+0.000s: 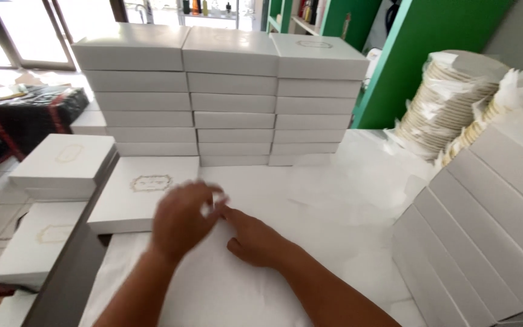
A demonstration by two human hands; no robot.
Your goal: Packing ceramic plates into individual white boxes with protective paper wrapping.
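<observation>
My left hand [183,219] is blurred with motion and hovers over white tissue paper [310,218] spread on the table. Its fingers pinch a small white piece of the paper near its edge. My right hand [254,241] lies flat on the tissue paper just to the right, fingers pointing left and touching the left hand's fingertips. A single flat white box with a gold oval emblem [146,191] lies right beside the left hand.
Three tall stacks of flat white boxes [225,100] stand at the back. More white boxes lean in a row at the right [485,230]. A coiled stack of cream round pieces [449,100] sits far right. Further boxes [62,163] rest on a lower surface left.
</observation>
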